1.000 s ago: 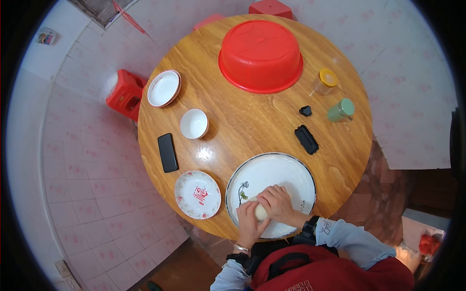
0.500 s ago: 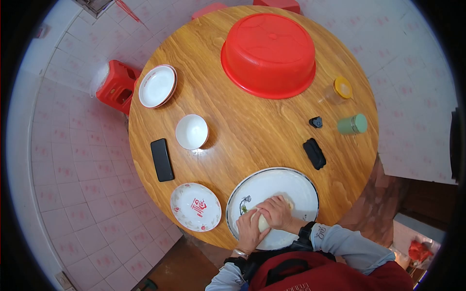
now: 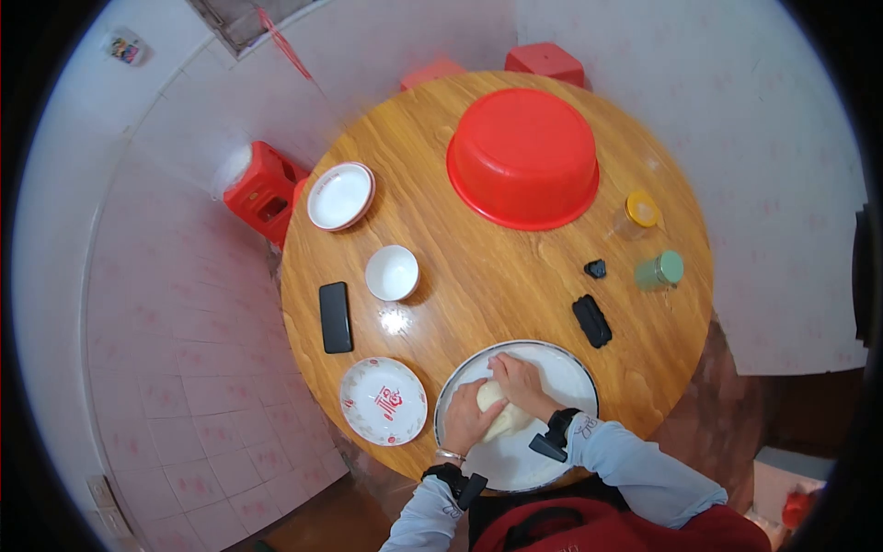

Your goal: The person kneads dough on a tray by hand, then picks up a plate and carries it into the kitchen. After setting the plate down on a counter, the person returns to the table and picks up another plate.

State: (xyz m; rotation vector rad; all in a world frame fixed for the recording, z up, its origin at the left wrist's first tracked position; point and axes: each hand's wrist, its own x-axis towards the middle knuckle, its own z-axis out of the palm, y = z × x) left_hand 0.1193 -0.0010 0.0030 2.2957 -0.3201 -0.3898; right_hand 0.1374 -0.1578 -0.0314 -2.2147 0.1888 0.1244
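Your left hand [image 3: 467, 420] and right hand [image 3: 522, 382] are farther toward the far rim of the dark-edged white tray [image 3: 524, 471] than they are half a second earlier, leaving more of the pale dough [image 3: 507, 426] showing on your side. The view shifts as well, setting the upturned red plastic basin [image 3: 524, 147] lower in the frame, while the tableware keeps its arrangement.

The round wood-grain surface [image 3: 478, 299] carries stacked red-rimmed dishes [image 3: 341, 196], a white bowl [image 3: 393, 273], a black smartphone [image 3: 336, 317] and, just beside your tray, a floral plate [image 3: 384, 400] with a red Chinese character. At right stand a yellow-lidded jar [image 3: 640, 211] and a green-lidded jar [image 3: 660, 270], near a black case [image 3: 591, 321] and a small black object [image 3: 595, 269] too small to identify. Red plastic stools [image 3: 544, 63] stand around the surface, against pale walls with pink-patterned tiles [image 3: 202, 368].

The dough lies on the tray between and beneath your hands. Your fingers on both sides bend around it, gripping: the right ones curl over its far end, while the left hand's thumb and fingers press its left flank. Its near end lies uncovered.
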